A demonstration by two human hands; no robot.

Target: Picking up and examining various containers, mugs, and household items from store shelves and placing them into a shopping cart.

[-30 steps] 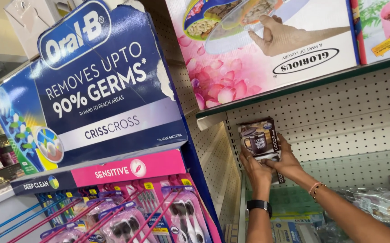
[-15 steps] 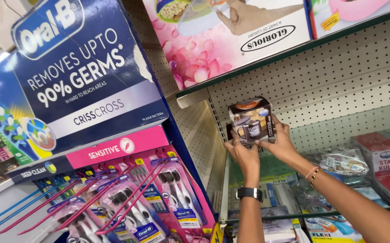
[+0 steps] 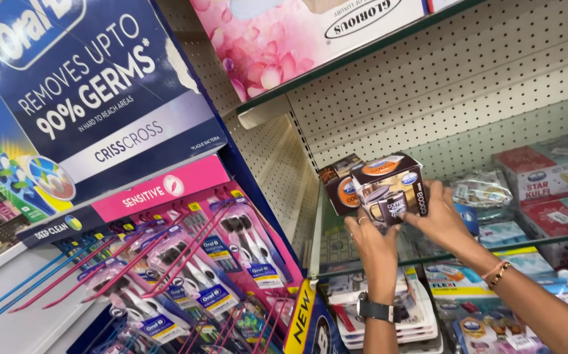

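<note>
Both hands hold a small dark box printed with a coffee mug (image 3: 390,190), raised in front of a pegboard shelf bay. My left hand (image 3: 374,244), with a black wristwatch, supports the box from below. My right hand (image 3: 443,221), with bead bracelets on the wrist, grips the box's right side. A second, similar dark box (image 3: 338,189) stands on the glass shelf just behind and left of the held one.
A green-edged shelf (image 3: 363,56) above carries a pink floral tissue box (image 3: 277,39). Red and white boxes (image 3: 546,177) and clear packets (image 3: 481,193) lie on the glass shelf at right. A blue toothbrush display (image 3: 100,105) with hanging toothbrush packs (image 3: 185,275) fills the left.
The view has tilted down and drawn closer. The box and both hands have lowered towards the glass shelf, beside the second dark box.
</note>
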